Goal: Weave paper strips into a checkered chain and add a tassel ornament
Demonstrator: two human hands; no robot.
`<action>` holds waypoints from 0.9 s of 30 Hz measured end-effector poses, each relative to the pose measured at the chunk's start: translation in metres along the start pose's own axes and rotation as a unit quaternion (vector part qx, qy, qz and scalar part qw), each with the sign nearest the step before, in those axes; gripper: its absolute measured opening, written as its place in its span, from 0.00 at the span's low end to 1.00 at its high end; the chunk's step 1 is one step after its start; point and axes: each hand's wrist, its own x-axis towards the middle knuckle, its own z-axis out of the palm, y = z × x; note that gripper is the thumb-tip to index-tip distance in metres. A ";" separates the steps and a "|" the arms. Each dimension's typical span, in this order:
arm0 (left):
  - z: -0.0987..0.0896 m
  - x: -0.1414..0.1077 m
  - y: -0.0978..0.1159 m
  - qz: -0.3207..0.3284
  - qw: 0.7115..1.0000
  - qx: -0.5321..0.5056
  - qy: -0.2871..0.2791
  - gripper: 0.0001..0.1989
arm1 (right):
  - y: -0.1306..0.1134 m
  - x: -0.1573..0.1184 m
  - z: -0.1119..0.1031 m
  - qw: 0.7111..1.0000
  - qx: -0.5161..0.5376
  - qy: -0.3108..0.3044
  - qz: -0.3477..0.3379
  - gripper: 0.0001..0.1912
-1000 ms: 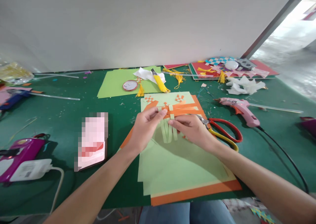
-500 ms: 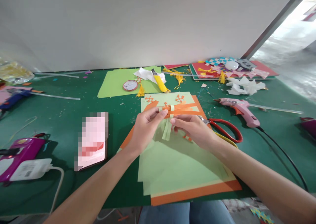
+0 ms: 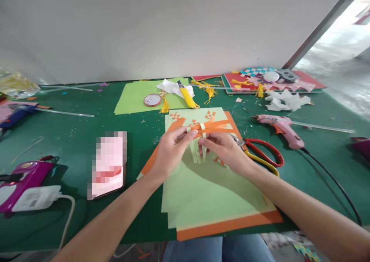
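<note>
My left hand pinches the left end of several orange paper strips, which stretch out to the right. Pale green paper strips cross them, with ends hanging down between my hands. One green strip loops over the orange ones. My right hand is closed by thumb and finger on a hanging green strip, just below the orange strips. Under both hands lies a stack of pale green sheets with orange paper showing beneath. Small orange-and-white woven squares rest on its far part.
Red-and-yellow-handled scissors lie right of my right hand, near a pink glue gun. A phone and a purple power strip are at left. Behind are a yellow cutter, a round lid and yellow tassels.
My right hand has drawn the green strip slightly right, so the hanging ends now spread apart. My left hand keeps its pinch, almost in place.
</note>
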 end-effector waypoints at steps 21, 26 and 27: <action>0.000 0.004 -0.006 -0.045 0.994 -0.099 0.018 0.18 | 0.005 0.007 -0.011 0.889 0.380 -0.224 0.124 0.15; 0.000 0.004 -0.008 -0.047 0.994 -0.102 0.018 0.19 | 0.005 0.005 -0.009 0.904 0.359 -0.211 0.093 0.14; 0.000 0.004 -0.008 -0.046 0.994 -0.100 0.020 0.19 | 0.004 0.005 -0.008 0.915 0.344 -0.196 0.085 0.14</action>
